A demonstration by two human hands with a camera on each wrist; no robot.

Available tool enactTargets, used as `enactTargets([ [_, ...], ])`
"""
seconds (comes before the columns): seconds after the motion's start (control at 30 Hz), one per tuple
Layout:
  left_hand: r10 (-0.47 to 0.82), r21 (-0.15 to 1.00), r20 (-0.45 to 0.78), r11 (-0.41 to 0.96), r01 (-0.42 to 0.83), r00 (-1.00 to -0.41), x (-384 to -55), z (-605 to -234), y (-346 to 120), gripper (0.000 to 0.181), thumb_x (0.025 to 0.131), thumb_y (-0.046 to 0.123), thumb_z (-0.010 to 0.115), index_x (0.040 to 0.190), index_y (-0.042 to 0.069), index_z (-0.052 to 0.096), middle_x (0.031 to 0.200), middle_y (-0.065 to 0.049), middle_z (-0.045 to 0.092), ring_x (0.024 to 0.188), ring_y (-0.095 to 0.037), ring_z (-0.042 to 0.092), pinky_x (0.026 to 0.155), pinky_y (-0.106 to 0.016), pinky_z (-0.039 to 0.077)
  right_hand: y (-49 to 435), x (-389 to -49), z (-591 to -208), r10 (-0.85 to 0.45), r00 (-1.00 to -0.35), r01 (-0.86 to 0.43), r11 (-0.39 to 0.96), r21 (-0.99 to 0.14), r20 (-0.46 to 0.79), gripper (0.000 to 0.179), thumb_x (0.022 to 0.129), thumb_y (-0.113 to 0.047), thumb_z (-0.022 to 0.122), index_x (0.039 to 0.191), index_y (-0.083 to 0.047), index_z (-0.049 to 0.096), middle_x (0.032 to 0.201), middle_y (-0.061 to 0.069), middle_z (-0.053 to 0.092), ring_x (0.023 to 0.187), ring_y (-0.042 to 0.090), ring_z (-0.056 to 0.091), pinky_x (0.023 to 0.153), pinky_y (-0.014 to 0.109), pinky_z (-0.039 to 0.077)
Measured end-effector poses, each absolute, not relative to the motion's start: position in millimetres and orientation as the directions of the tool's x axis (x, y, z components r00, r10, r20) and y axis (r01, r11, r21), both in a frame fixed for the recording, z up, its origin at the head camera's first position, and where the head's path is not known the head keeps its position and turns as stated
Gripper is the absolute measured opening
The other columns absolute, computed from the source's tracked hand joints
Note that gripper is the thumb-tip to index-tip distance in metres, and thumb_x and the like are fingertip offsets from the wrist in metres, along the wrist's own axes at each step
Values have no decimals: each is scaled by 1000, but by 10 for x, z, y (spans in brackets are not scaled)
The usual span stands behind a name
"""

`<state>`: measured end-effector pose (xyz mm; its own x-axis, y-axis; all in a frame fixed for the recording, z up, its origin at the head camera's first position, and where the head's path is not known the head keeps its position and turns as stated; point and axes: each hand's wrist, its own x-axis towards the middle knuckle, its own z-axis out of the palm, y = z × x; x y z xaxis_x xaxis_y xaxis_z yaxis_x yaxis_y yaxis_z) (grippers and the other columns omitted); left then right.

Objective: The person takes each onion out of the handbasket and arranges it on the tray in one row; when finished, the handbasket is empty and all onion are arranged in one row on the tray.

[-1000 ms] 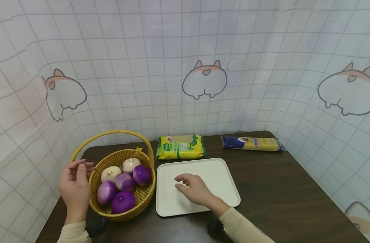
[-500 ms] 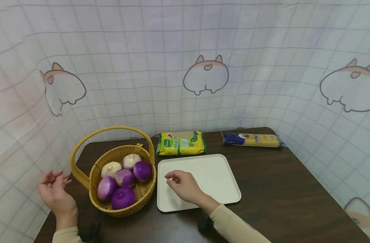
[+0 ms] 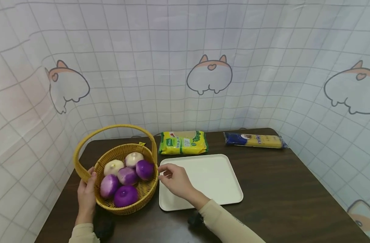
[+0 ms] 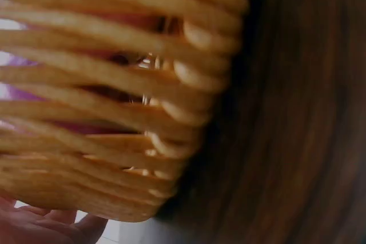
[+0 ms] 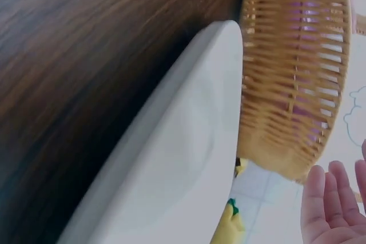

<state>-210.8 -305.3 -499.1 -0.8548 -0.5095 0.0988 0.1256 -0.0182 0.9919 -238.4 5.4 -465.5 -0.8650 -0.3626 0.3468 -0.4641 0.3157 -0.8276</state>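
The two hands are apart, with a wicker basket (image 3: 121, 210) of purple and white onions (image 3: 127, 176) between them. The left hand (image 3: 87, 197) touches the basket's side near the handle's base; whether it grips, I cannot tell. The right hand (image 3: 177, 182), fingers loosely bent and holding nothing, is at the opposite rim, above a white tray (image 3: 216, 179). Beyond that hand, a yellow packet (image 3: 183, 145) lies on the table (image 3: 279, 192).
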Motion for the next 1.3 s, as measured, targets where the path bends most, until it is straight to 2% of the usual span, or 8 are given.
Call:
enactTargets([
  [0.1, -490, 996, 21, -67, 62, -872, -2111, -5015, -3036, 51, 102, 38, 49, 142, 8, 43, 132, -2, 47, 126, -16, 40, 95, -14, 34, -15, -2380, -4676, -377, -856, -478, 314, -821, 354, 23, 89, -6, 69, 111, -3, 68, 107, 7, 69, 92, 17, 64, 79, 24, 53],
  [0.2, -495, 995, 23, -69, 65, -868, -2118, -5028, -3024, 48, 101, 37, 50, 137, 7, 44, 124, 2, 48, 120, -16, 42, 91, -15, 35, -87, -2372, -4706, -400, -826, -534, 337, -775, 396, 21, 88, -5, 69, 110, -4, 68, 104, 8, 69, 91, 19, 64, 80, 28, 53],
  [0.43, -534, 997, 57, -20, 80, -843, -2114, -5048, -3028, 31, 100, 31, 56, 122, 10, 52, 108, 9, 53, 105, -6, 45, 84, -14, 35, -318, -2308, -4717, -533, -639, -765, 519, -382, 555, 19, 87, -17, 73, 105, -14, 70, 104, -4, 68, 97, 9, 62, 85, 25, 48],
  [0.5, -538, 996, 71, -4, 86, -840, -2115, -5052, -3031, 28, 99, 30, 57, 120, 11, 53, 105, 11, 54, 103, -5, 46, 84, -14, 35, -401, -2280, -4693, -594, -597, -793, 538, -284, 539, 22, 88, -23, 73, 108, -16, 70, 106, -5, 67, 100, 8, 61, 86, 22, 48],
  [0.57, -540, 996, 83, 16, 88, -838, -2118, -5058, -3036, 27, 99, 29, 57, 119, 12, 54, 103, 13, 55, 102, -5, 46, 83, -14, 35, -494, -2257, -4669, -646, -591, -798, 554, -236, 484, 27, 89, -31, 71, 113, -17, 68, 110, -5, 66, 102, 7, 61, 86, 20, 48],
  [0.8, -563, 998, 70, 40, 57, -823, -2127, -5108, -3034, 23, 98, 33, 59, 115, 18, 56, 103, 12, 53, 98, -6, 46, 79, -13, 36, -735, -2324, -4626, -695, -683, -728, 628, -274, 223, 45, 87, -55, 67, 118, -22, 68, 112, -10, 66, 102, 4, 61, 86, 22, 48],
  [1.03, -594, 996, 89, 76, 55, -800, -2122, -5127, -3028, 13, 98, 32, 59, 108, 24, 57, 95, 19, 54, 93, -4, 47, 77, -11, 35, -838, -2420, -4617, -738, -674, -716, 638, -282, 43, 59, 79, -68, 66, 127, -34, 63, 118, -19, 64, 106, 4, 60, 81, 27, 48],
  [1.3, -595, 994, 105, 82, 69, -797, -2146, -5127, -3008, 12, 97, 31, 60, 106, 23, 57, 93, 17, 54, 92, -4, 47, 77, -12, 35, -862, -2458, -4591, -745, -664, -696, 648, -308, -65, 68, 78, -71, 63, 137, -38, 54, 125, -14, 61, 110, 8, 59, 86, 32, 47],
])
